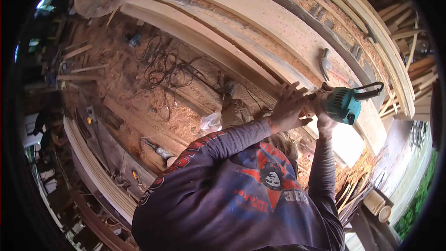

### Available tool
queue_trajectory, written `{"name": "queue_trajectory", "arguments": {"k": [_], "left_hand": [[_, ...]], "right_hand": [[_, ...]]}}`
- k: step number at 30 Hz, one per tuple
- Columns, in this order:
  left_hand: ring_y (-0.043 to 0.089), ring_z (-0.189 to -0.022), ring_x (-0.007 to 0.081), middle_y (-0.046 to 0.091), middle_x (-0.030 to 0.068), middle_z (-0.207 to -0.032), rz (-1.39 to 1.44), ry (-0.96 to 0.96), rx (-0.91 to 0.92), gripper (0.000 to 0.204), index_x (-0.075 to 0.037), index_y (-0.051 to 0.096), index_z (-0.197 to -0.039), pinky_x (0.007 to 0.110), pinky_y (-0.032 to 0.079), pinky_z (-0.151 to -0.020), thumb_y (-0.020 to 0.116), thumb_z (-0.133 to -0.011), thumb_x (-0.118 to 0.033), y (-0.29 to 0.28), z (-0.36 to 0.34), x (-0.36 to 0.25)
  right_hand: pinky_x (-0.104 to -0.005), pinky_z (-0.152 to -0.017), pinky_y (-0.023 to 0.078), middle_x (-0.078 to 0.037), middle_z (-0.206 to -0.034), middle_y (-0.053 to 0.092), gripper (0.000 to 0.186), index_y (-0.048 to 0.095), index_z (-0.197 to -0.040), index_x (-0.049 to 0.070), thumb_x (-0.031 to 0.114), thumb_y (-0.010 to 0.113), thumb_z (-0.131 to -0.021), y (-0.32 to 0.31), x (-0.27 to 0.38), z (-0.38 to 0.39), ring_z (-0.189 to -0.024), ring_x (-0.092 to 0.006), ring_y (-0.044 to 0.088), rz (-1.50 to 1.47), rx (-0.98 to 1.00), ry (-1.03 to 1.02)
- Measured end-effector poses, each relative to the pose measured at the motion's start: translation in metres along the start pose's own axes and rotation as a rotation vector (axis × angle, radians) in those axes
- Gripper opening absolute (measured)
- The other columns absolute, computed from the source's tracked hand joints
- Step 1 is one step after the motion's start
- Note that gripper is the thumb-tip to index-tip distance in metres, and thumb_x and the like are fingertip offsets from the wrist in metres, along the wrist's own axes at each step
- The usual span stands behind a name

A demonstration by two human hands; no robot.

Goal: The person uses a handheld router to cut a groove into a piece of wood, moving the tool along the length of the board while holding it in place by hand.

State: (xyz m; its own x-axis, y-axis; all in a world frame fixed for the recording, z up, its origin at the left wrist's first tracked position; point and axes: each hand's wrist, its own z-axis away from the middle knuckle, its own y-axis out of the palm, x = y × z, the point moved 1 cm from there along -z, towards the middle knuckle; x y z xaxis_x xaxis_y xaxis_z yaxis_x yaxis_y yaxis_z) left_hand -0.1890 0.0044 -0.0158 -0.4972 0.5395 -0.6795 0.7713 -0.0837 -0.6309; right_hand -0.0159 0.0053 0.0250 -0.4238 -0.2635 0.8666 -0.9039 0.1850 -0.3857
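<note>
My right hand (326, 124) is wrapped round the lower part of a teal power router (343, 104), whose black cord rises from its top end. Beside it, my left hand (290, 107) has its fingers stretched and spread, the tips close to the router's base; whether they touch it I cannot tell. Under the router lies the near end of a long pale wooden board (209, 32). A claw hammer (325, 64) rests on the wood just beyond the router.
Tangled black cords (169, 67) lie on the shavings-covered floor at the left. A power tool (160, 150) sits near my left elbow. Stacked long boards (100, 172) stand at the lower left. Timber strips (409, 37) are piled at the far right. A clear plastic bag (211, 122) lies near my foot.
</note>
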Motion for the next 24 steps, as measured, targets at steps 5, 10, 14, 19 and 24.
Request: {"name": "queue_trajectory", "arguments": {"k": [5, 10, 14, 19, 24], "left_hand": [[0.029, -0.143, 0.0488, 0.035, 0.0289, -0.145, 0.085, -0.189, -0.194, 0.114, 0.01, 0.032, -0.145, 0.062, 0.019, -0.123, 0.095, -0.066, -0.042, -0.001, 0.021, -0.008], [0.028, -0.143, 0.0482, 0.034, 0.029, -0.146, -0.016, -0.262, -0.296, 0.115, 0.011, 0.035, -0.142, 0.061, 0.021, -0.12, 0.095, -0.064, -0.049, -0.012, 0.027, -0.014], [0.029, -0.142, 0.0474, 0.035, 0.0266, -0.147, -0.06, -0.327, -0.307, 0.102, 0.004, 0.043, -0.137, 0.063, 0.023, -0.115, 0.09, -0.067, -0.054, -0.025, 0.02, -0.007], [0.029, -0.143, 0.0468, 0.037, 0.0239, -0.148, -0.138, -0.26, -0.349, 0.096, -0.009, 0.047, -0.139, 0.067, 0.022, -0.112, 0.092, -0.064, -0.049, -0.039, 0.022, 0.043], [0.028, -0.142, 0.0497, 0.037, 0.0262, -0.149, -0.176, -0.322, -0.361, 0.091, -0.009, 0.05, -0.138, 0.067, 0.023, -0.112, 0.091, -0.066, -0.046, -0.074, 0.02, 0.075]], "right_hand": [[-0.0381, -0.089, 0.056, -0.014, -0.114, 0.068, 0.039, 0.066, -0.116, -0.002, 0.01, 0.079, -0.081, 0.01, 0.009, -0.005, -0.099, -0.0228, 0.067, 0.094, 0.052, -0.151], [-0.0395, -0.091, 0.056, -0.014, -0.116, 0.069, 0.042, 0.067, -0.117, -0.002, 0.011, 0.08, -0.079, 0.021, 0.023, -0.009, -0.1, -0.0228, 0.068, -0.037, -0.006, -0.002], [-0.041, -0.095, 0.055, -0.015, -0.121, 0.069, 0.041, 0.069, -0.118, -0.001, 0.012, 0.078, -0.081, 0.033, 0.023, -0.018, -0.107, -0.0251, 0.068, -0.157, 0.004, 0.022], [-0.0431, -0.089, 0.056, -0.008, -0.115, 0.071, 0.032, 0.076, -0.113, 0.016, 0.011, 0.075, -0.081, 0.071, 0.01, -0.048, -0.106, -0.0281, 0.069, 0.624, 0.102, -0.689], [-0.0444, -0.083, 0.056, -0.005, -0.108, 0.069, 0.034, 0.078, -0.105, 0.025, 0.012, 0.08, -0.073, 0.122, 0.024, -0.075, -0.1, -0.0295, 0.068, 0.65, 0.092, -0.604]]}}
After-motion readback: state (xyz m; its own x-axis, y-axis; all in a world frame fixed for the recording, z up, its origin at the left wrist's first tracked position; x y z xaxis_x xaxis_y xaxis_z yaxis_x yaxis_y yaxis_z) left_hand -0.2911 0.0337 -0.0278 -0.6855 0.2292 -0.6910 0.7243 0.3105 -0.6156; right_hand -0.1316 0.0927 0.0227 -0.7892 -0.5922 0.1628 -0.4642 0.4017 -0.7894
